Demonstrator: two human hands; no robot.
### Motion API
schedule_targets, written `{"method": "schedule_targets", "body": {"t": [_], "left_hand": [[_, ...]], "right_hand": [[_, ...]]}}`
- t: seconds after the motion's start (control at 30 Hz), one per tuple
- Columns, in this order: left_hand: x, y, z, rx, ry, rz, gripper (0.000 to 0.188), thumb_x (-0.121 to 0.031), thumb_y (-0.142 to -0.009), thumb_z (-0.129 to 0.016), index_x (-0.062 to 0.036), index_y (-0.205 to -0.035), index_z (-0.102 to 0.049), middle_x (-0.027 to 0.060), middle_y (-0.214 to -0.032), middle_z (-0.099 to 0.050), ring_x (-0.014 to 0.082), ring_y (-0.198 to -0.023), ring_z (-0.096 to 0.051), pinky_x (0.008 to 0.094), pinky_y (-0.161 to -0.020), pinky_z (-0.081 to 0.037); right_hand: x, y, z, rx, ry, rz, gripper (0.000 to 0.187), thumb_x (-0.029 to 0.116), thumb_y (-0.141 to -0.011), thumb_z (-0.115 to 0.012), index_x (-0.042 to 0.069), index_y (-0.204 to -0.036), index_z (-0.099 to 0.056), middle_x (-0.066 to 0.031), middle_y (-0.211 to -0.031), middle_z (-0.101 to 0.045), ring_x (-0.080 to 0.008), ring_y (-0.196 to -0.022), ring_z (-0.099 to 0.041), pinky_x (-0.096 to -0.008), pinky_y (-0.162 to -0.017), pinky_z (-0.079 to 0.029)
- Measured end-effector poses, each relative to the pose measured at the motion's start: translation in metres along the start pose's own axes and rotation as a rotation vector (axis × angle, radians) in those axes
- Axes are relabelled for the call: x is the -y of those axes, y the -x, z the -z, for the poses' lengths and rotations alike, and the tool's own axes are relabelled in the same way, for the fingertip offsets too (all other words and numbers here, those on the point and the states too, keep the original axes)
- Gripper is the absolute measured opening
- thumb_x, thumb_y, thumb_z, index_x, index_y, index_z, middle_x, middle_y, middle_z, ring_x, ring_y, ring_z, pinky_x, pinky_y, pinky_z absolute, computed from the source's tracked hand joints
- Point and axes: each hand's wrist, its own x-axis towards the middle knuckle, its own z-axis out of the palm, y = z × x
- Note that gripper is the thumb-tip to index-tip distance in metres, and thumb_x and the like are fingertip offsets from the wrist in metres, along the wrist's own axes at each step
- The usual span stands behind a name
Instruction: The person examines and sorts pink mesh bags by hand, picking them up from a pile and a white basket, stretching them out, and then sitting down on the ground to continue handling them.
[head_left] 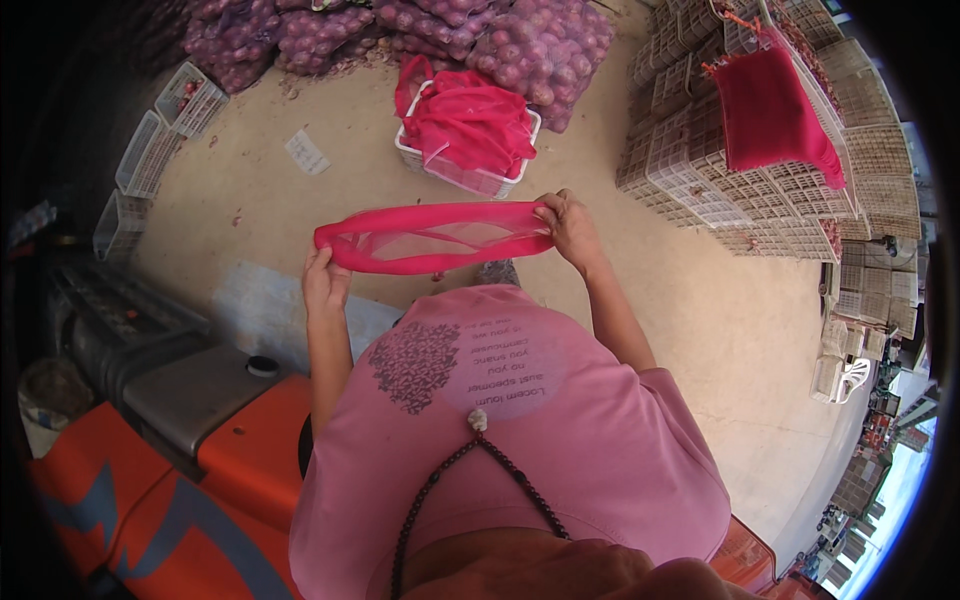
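A bright pink mesh bag (420, 266) is stretched sideways in front of me, its mouth spread into a long oval. At its left end, the fingers of my left hand (326, 284) pinch the rim. My right hand (569, 232) grips the opposite end, fingers closed on the cloth. Through the opening I see thin mesh folds, with no contents visible. Beyond the bag, a white plastic basket (462, 178) on the floor is heaped with more pink mesh bags (470, 115); neither hand touches it.
Filled net sacks of purple onions (545, 55) line the back. Stacked beige crates (690, 150) rise at the right, with pink mesh cloth (765, 110) draped over them. White crates (150, 150) stand at the left. An orange and grey machine (240, 440) is close on my left. A paper sheet (307, 152) lies on the floor.
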Motion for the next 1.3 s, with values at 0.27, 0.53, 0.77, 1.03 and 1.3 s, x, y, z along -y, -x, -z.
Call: {"method": "schedule_targets", "body": {"t": [0.27, 0.53, 0.77, 1.03, 1.3], "left_hand": [[-0.006, 0.015, -0.012, 0.581, -1.262, 0.275, 0.036, -0.031, -0.090, -0.057, 0.0028, -0.104, -0.059, 0.0032, -0.080, -0.062, 0.0103, -0.067, -0.055, 0.0260, -0.063, -0.046], [-0.019, 0.002, 0.006, 0.369, 0.142, 0.100, 0.031, -0.027, -0.087, -0.063, -0.0025, -0.104, -0.054, 0.0023, -0.085, -0.057, 0.0108, -0.074, -0.055, 0.0221, -0.071, -0.046], [-0.021, 0.002, 0.009, -0.153, -0.338, -0.141, 0.026, -0.007, -0.089, -0.055, 0.0026, -0.113, -0.051, 0.0070, -0.100, -0.060, 0.0147, -0.089, -0.060, 0.0285, -0.082, -0.049], [-0.007, 0.032, -0.016, 0.400, -0.369, 0.388, 0.029, -0.017, -0.092, -0.053, 0.0027, -0.114, -0.055, 0.0113, -0.105, -0.062, 0.0156, -0.091, -0.060, 0.0297, -0.083, -0.049], [-0.018, 0.010, -0.029, 0.139, 0.348, 0.184, 0.043, -0.040, -0.092, -0.050, -0.0031, -0.112, -0.054, 0.0086, -0.107, -0.060, 0.0194, -0.093, -0.059, 0.0354, -0.085, -0.048]], "right_hand": [[-0.037, -0.016, -0.003, -0.126, -1.423, -0.679, 0.020, 0.007, -0.089, -0.047, -0.002, -0.105, -0.055, -0.0132, -0.101, -0.060, -0.0224, -0.091, -0.061, -0.0349, -0.074, -0.052], [0.012, -0.030, 0.023, 0.352, -1.649, -0.656, 0.028, 0.015, -0.088, -0.054, -0.001, -0.111, -0.051, -0.0143, -0.098, -0.061, -0.0201, -0.078, -0.061, -0.0299, -0.072, -0.052], [-0.001, -0.019, 0.001, 0.403, -0.747, -0.332, 0.023, 0.012, -0.085, -0.064, 0.001, -0.103, -0.057, -0.0064, -0.087, -0.060, -0.0135, -0.073, -0.055, -0.0264, -0.067, -0.047], [-0.038, -0.021, -0.007, -0.198, -1.138, -0.594, 0.015, 0.010, -0.091, -0.054, -0.003, -0.097, -0.058, -0.0093, -0.087, -0.061, -0.0171, -0.075, -0.060, -0.0275, -0.068, -0.051], [-0.014, -0.008, 0.027, 0.470, -1.498, -0.707, 0.029, 0.017, -0.086, -0.061, 0.001, -0.109, -0.053, -0.0099, -0.099, -0.060, -0.0178, -0.091, -0.059, -0.0297, -0.082, -0.050]]}}
